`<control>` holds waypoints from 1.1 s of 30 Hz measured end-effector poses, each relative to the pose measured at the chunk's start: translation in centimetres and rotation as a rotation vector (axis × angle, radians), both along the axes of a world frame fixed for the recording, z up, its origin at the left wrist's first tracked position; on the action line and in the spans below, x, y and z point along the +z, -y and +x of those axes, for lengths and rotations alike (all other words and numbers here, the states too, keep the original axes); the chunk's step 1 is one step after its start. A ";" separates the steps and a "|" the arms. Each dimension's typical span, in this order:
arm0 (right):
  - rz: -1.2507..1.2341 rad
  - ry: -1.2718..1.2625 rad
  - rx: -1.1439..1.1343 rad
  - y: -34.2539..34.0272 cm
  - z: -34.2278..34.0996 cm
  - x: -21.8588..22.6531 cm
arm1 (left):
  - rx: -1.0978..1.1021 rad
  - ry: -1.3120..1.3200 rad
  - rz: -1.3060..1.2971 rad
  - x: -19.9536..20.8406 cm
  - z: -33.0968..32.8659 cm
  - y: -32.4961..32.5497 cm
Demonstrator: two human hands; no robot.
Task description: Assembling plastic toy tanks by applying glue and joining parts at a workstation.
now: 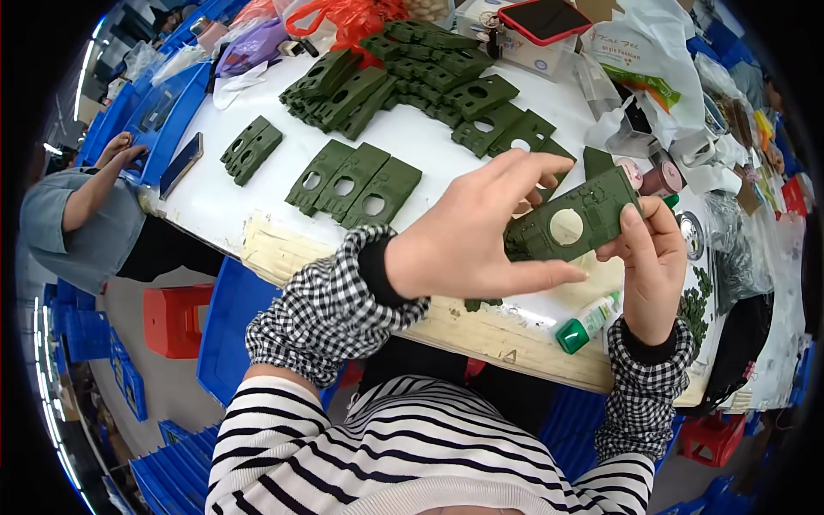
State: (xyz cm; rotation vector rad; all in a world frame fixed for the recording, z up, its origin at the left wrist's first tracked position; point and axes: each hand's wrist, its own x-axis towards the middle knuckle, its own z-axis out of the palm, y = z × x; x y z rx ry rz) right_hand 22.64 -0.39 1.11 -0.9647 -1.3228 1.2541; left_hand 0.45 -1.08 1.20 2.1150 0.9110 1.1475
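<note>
A dark green plastic toy tank hull [603, 209] with a round hole is held up over the table. My right hand [654, 262] grips its right end between thumb and fingers. Around the hull's left end, my left hand [468, 232] is open, thumb and fingers spread apart; whether its fingertips touch the plastic is hard to tell. Behind the hands, more green hulls [506, 129] lie in a row, partly hidden by my left fingers. Three similar hulls [345, 184] sit side by side to the left. A green-and-clear squeeze bottle [588, 324] lies on its side below the held hull.
Stacked green hulls [343, 90] fill the table's far side, beside a red plastic bag [339, 30]. A red-edged phone [545, 19] rests on a box. Small green parts [697, 305] are piled at the right. At the left, another person [81, 219] sits near a blue tray [176, 107].
</note>
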 end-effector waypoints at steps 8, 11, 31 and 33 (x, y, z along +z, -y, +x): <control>0.031 0.021 0.177 1.3 -1.4 -0.6 | 0.300 -0.130 0.128 -0.4 -1.6 5.1; 0.071 0.084 0.158 1.0 -0.8 -0.6 | 0.579 -0.160 0.025 -0.7 -7.0 5.6; 0.156 0.163 0.093 0.4 -0.4 -1.1 | 0.887 -0.507 -0.181 -5.6 -23.2 3.9; 0.154 0.169 0.085 0.3 -0.4 -1.2 | 0.838 -0.399 -0.227 -5.9 -23.6 4.2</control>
